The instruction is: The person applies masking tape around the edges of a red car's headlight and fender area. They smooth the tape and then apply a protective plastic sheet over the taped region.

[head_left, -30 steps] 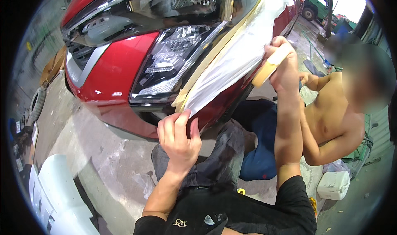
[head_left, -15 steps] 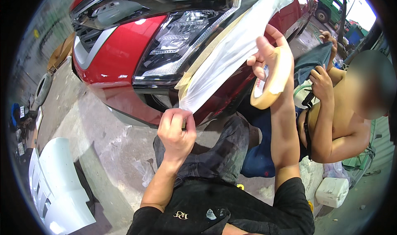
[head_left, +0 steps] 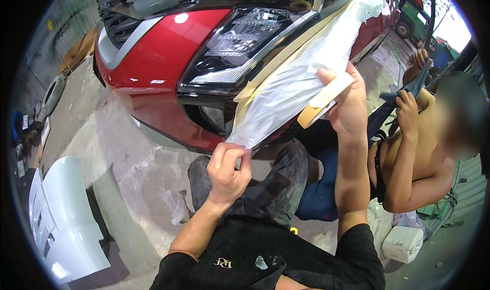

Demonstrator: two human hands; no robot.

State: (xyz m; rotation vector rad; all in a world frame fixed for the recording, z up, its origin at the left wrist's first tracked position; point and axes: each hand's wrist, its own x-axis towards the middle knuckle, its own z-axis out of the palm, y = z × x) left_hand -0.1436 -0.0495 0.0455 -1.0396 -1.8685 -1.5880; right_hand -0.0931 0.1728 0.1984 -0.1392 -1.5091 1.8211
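A translucent white plastic masking film (head_left: pixel 298 78) drapes over the red car's front corner, beside the headlight (head_left: pixel 240 42). Beige masking tape (head_left: pixel 265 68) runs along its edge next to the lamp. My left hand (head_left: pixel 228 173) is closed, pinching the film's gathered lower end at the bumper's bottom edge. In my right hand (head_left: pixel 349 109) is a roll of masking tape (head_left: pixel 322 102), seen nearly edge-on in front of the film. The thumb lies over the roll's upper side; some of the fingers are hidden behind it.
The red bumper (head_left: pixel 153 65) fills the upper left. At right, close to my right forearm, a person (head_left: pixel 413 162) holds dark cloth (head_left: pixel 408 93). A white body panel (head_left: pixel 66 218) lies on the floor at left, a tyre (head_left: pixel 52 95) behind it. A white jug (head_left: pixel 403 243) stands lower right.
My right hand has turned the tape roll from showing its open side to nearly edge-on. My left hand keeps its pinch on the film. The other person's cloth has shifted.
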